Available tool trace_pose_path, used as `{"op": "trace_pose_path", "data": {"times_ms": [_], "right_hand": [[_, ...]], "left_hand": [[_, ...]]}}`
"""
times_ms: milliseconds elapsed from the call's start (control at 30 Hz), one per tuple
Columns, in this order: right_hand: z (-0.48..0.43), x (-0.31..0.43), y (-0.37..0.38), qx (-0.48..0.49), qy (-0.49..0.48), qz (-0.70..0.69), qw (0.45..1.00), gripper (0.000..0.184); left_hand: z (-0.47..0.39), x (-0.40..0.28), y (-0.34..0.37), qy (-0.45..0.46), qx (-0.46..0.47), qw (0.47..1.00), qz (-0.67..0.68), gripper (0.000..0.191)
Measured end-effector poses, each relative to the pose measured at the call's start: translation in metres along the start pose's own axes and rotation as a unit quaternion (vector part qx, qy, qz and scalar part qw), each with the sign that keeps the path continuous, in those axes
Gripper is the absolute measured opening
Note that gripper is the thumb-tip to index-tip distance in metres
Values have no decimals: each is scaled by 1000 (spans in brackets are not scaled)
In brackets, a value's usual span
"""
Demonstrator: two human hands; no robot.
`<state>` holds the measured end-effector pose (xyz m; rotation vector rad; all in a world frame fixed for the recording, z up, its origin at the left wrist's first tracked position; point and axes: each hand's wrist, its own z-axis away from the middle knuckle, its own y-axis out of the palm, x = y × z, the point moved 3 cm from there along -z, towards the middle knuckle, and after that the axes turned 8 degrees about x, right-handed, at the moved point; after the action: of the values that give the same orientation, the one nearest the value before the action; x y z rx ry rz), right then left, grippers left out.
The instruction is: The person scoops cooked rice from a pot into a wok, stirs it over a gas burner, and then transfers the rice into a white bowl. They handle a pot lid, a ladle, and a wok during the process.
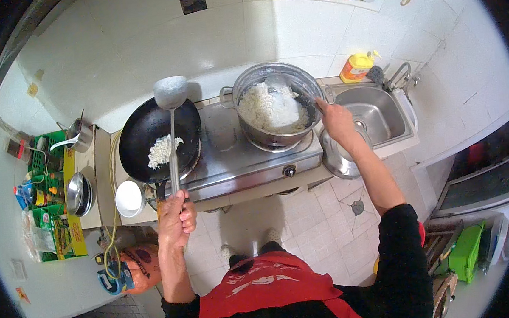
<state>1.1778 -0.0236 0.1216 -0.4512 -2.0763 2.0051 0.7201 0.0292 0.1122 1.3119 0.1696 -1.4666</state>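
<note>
My left hand (176, 219) grips the long handle of a metal wok spatula (171, 94), whose broad head is raised above the wok. The black wok (137, 128) holds a small heap of white rice (160, 153). Its handle runs beside my left hand, and I cannot tell whether the hand touches it. My right hand (339, 121) is closed around the handle of a utensil (320, 104) that reaches into a large steel pot (275, 137). Inside the pot lies a mass of white rice (259, 107); the utensil's far end is hard to make out there.
Both vessels stand on a steel gas stove (221, 130). At right are a sink (381, 117), a metal lid (339, 159) and a yellow pump bottle (357, 67). A white bowl (130, 199), steel bowls (78, 195) and a green crate (43, 216) are left. A yellow hose (114, 206) hangs there.
</note>
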Motion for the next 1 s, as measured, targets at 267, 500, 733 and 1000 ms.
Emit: {"op": "trace_pose_path", "data": {"times_ms": [267, 500, 733, 1000], "right_hand": [[62, 9, -33, 34, -123, 116, 985, 58], [55, -21, -65, 39, -104, 174, 978, 58], [33, -7, -47, 77, -109, 177, 975, 35], [2, 3, -92, 475, -34, -168, 863, 15]], "left_hand": [[-12, 7, 12, -22, -4, 999, -30, 23], [-19, 8, 21, -26, -5, 999, -29, 23], [-18, 8, 28, -35, -2, 998, -50, 23], [-13, 14, 23, -25, 19, 998, -49, 24]]}}
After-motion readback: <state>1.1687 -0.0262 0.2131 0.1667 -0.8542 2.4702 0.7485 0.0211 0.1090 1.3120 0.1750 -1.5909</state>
